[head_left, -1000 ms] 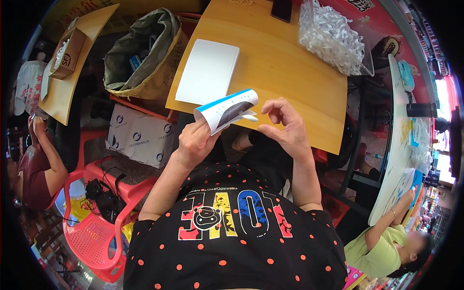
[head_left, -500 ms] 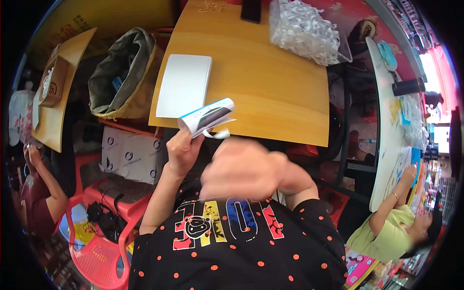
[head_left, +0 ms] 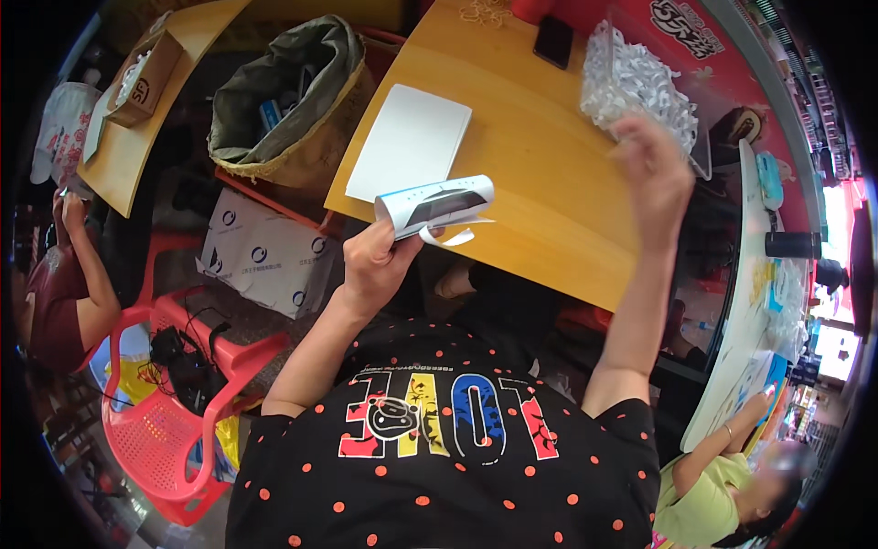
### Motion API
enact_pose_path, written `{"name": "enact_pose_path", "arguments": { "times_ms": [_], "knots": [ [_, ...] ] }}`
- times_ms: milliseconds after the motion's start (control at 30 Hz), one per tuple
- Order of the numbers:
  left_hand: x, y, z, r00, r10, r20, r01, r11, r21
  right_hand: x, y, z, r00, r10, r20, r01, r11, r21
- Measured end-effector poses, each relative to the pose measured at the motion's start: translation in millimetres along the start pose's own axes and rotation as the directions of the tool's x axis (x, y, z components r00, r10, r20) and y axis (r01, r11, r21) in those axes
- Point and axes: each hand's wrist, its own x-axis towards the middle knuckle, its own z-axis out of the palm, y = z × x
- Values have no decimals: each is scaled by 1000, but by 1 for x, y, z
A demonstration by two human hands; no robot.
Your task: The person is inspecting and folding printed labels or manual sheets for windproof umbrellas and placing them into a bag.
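A wide wooden table [head_left: 549, 183] fills the upper middle of the view, seen from above by a seated person in a black top with orange dots. At the far right end of the table a clear plastic container of white paper pieces [head_left: 636, 82] is set, and a flat white packet [head_left: 412, 142] lies nearer the left edge, with a dark phone [head_left: 553, 41] beyond it. A sack-lined bin [head_left: 293, 101] stands on the floor to the left, and a red plastic chair [head_left: 165, 421] is seen lower left. The left hand [head_left: 380, 265] is raised at the near table edge, its fingers clamped on the lower end of a small white and blue box [head_left: 439, 206], whose long axis runs left to right, with a loose white strip curling beneath it. The right hand [head_left: 654, 169] is lifted well apart from the box, up and to the right, just beside the container (it is blurred, and whether its fingers are spread or closed on anything cannot be told). The box therefore lies down and to the left of the right hand, and only the left hand is in contact with it.
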Motion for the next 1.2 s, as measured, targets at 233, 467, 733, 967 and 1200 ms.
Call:
{"name": "enact_pose_path", "arguments": {
  "times_ms": [233, 467, 733, 967, 1200],
  "knots": [
    [1, -10, 1, 994, 87, 66, -95, 986, 135, -66, -70, 91, 909, -274, 315, 290, 957, -3],
    [6, -16, 12, 982, 171, 80, -183, 964, 195, -67, -107, 74, 741, -548, 388, 252, 762, 596],
    [13, 10, 2, 825, -535, 180, 509, 567, -648, 44, -28, -59, 947, 121, -299, -176, 970, -165],
    [16, 2, -9, 717, -667, 203, 504, 295, -811, 46, 101, -37, 968, 122, -218, -192, 921, -338],
    [19, 0, -3, 722, -666, 186, 506, 325, -799, -67, -38, 95, 966, 253, 49, -256, 913, 317]
  ]
}}
